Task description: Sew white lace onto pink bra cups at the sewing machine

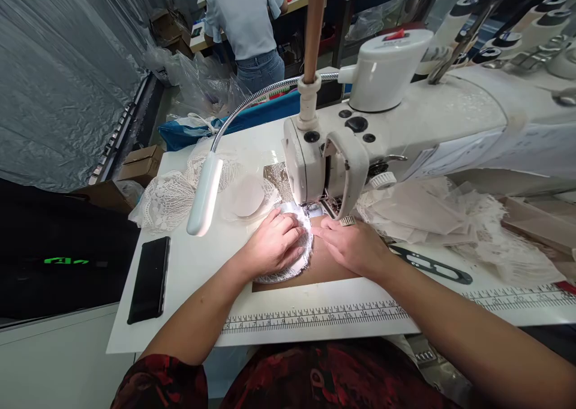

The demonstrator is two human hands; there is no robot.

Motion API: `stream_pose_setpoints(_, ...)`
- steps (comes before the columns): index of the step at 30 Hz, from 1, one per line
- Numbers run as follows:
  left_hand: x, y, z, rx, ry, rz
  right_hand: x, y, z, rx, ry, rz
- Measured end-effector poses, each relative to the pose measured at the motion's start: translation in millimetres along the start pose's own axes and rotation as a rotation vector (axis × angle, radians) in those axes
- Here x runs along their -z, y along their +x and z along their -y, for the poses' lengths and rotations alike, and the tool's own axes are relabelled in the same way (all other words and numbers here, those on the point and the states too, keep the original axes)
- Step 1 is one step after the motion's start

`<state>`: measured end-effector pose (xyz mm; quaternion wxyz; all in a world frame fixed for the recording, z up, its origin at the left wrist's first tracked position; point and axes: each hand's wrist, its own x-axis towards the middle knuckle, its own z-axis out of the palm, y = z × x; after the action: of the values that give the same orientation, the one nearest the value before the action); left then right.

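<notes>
Wears a dark red-patterned shirt (342, 379), in front of the sewing machine (450, 109). Presses the unclenched left hand (276, 244) palm-down on white cloth (308, 244) at the machine's sewing end; touches the cloth's edge with the right hand (353, 247), cannot tell whether pinching. Best turn the curve slowly, fingertips clear of the machine. Looks rounded, textured, frayed-edged.

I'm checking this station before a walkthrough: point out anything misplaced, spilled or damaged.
Nothing looks spilled or broken. The black phone, at the left end of the white table, seems out of place at a sewing machine. The white piece under the left hand has a ragged edge, perhaps unfinished.
</notes>
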<state>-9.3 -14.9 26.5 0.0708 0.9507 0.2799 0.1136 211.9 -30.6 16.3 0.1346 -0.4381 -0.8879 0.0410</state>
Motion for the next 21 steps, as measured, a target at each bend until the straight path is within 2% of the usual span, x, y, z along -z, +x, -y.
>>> stream_pose_setpoints(6, 1.6, -1.5, 3.4, -0.039, 0.015, 0.010, -1.0, -0.9, -0.6, -0.003, -0.039, -0.008)
stream_pose_setpoints(12, 6.8, -0.9, 3.3, -0.095, 0.047, 0.036, 2.3, 2.5, 3.4, -0.136, 0.003, -0.037)
stream_pose_setpoints(17, 4.7, -2.2, 3.3, -0.089, 0.027, 0.011, 4.9, 3.1, 7.3, -0.053, 0.028, 0.022)
stream_pose_setpoints(21, 3.1, -2.5, 3.8, -0.070, -0.021, -0.016, 4.0, 1.8, 7.3, -0.037, 0.033, 0.017)
